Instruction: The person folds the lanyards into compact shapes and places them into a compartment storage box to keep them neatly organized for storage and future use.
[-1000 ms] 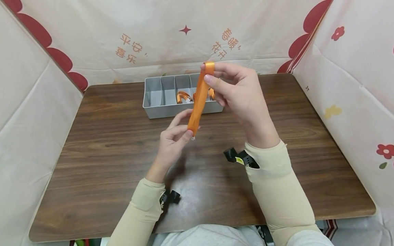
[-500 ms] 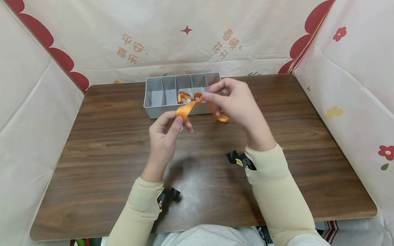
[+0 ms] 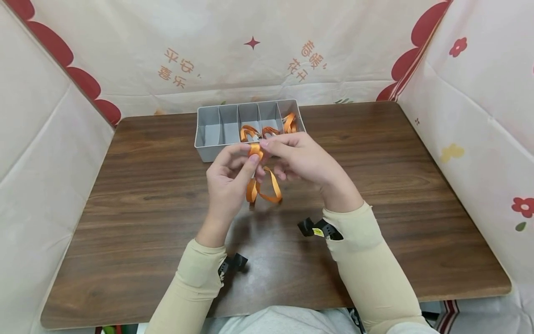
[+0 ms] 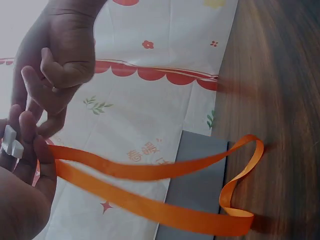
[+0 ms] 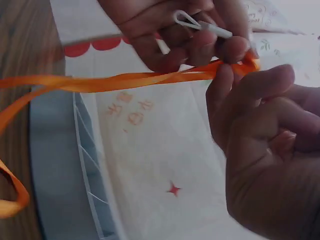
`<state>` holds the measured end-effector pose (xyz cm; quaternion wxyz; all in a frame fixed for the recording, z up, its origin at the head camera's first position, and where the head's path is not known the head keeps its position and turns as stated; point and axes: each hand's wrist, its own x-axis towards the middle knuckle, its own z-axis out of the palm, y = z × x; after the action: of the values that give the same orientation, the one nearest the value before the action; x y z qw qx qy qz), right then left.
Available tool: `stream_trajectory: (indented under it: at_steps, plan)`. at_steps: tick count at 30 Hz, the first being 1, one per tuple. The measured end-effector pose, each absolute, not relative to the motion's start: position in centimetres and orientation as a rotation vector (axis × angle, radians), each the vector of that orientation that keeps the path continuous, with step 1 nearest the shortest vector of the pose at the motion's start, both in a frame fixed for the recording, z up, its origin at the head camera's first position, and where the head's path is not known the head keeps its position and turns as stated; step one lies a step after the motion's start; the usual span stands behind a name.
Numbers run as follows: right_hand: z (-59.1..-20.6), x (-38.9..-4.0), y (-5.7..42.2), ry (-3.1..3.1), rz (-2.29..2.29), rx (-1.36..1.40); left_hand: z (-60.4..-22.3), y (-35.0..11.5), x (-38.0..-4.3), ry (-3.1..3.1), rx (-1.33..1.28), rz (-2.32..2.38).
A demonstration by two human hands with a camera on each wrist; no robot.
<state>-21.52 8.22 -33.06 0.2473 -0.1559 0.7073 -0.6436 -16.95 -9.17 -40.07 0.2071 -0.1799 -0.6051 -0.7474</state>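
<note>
In the head view an orange ribbon lanyard (image 3: pixel 250 190) hangs in a loop below both hands, close over the table. My left hand (image 3: pixel 227 181) pinches its folded upper end between thumb and fingers. A white plastic clip (image 4: pixel 12 144) sticks out among the left fingers, with a thin loop at its tip in the right wrist view. My right hand (image 3: pixel 306 160) meets the left one at the fold, its thumb and index finger pinching the ribbon there. The two straps (image 5: pixel 115 82) run side by side from the hands to the loop's bottom.
Behind the hands stands a grey divided box (image 3: pixel 217 152). Orange lanyards lie in its middle compartment (image 3: pixel 249 132) and the two to the right. A brown wooden table (image 3: pixel 137 222) lies underneath, with printed white cloth (image 3: pixel 233 65) around it.
The lanyard was first stretched upright between the hands, then slanted between them. Now the right hand has come down and left to the left hand, and the loop hangs below.
</note>
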Motion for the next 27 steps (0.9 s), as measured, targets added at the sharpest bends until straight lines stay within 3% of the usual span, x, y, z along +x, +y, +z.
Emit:
stream_trajectory:
  at_steps: [10, 27]
  plan:
    - [-33.3, -22.3, 8.5, 1.435, -2.164, -0.339, -41.4, -9.4, -16.8, -1.916, -0.567, -2.01]
    - [-31.6, -22.2, 8.3, 1.186, -2.288, -0.179, -42.9, -10.0, -17.5, -2.235, -0.526, -1.887]
